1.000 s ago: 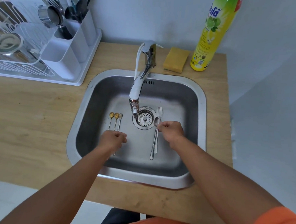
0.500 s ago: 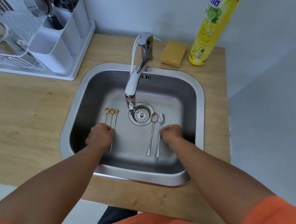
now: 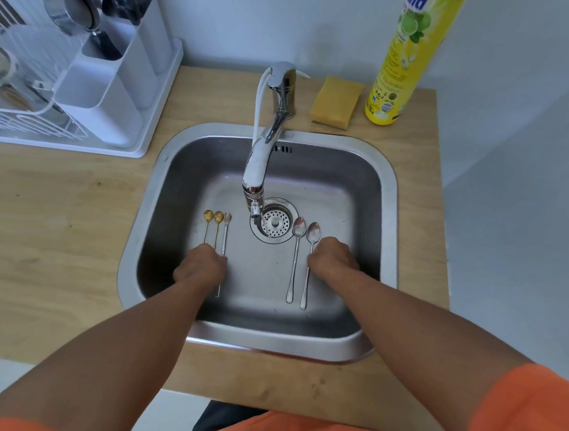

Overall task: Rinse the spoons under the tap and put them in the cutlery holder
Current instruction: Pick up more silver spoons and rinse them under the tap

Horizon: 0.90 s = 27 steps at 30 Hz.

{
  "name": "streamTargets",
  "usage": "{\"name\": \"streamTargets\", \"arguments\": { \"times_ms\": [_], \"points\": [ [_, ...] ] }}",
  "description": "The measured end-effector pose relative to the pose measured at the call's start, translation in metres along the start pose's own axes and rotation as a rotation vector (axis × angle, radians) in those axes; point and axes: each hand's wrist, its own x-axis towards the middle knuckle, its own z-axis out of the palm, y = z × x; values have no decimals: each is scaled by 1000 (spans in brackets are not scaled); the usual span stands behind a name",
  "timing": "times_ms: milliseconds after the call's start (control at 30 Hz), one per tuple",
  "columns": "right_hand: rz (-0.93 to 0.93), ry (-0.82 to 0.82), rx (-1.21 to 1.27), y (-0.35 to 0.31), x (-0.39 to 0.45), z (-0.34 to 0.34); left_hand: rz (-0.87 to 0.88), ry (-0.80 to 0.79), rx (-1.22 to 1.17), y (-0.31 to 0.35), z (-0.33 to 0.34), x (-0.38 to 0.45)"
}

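Observation:
Five spoons lie flat on the floor of the steel sink (image 3: pixel 144 227). Left of the drain are two small gold spoons (image 3: pixel 208 215) and a small silver spoon (image 3: pixel 227 217), side by side. Right of the drain lie two larger silver spoons (image 3: pixel 299 227), parallel, bowls toward the tap (image 3: pixel 263 155). My left hand (image 3: pixel 201 267) is curled over the small spoons' handles and hides them. My right hand (image 3: pixel 332 259) has its fingertips against the handle of the rightmost large spoon (image 3: pixel 314 231). No water runs. The white cutlery holder (image 3: pixel 118 84) stands at the back left with utensils in it.
A white dish rack (image 3: pixel 18 112) with metal dishes sits beside the holder on the wooden counter (image 3: pixel 61 236). Behind the sink are a yellow sponge (image 3: pixel 336 102) and a tall yellow detergent bottle (image 3: pixel 407 57). The drain strainer (image 3: pixel 276 221) is under the spout.
One second ago the two large spoons overlapped under my right hand; now they lie apart, side by side. My left hand has slid a little down the small spoons' handles.

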Motion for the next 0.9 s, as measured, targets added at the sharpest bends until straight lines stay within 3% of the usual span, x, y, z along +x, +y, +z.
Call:
{"name": "streamTargets", "arguments": {
  "times_ms": [233, 533, 767, 900],
  "points": [
    [-33, 9, -26, 1, -1, 1, 68, 14, 105, 2, 5, -4],
    [-29, 14, 11, 2, 0, 3, 85, 104, -59, -6, 4, -5],
    [-23, 73, 73, 1, -1, 5, 14, -14, -109, 0, -1, 0],
    [-32, 150, 110, -8, -5, 2, 48, -48, 51, 7, -3, 2]
  ]
}}
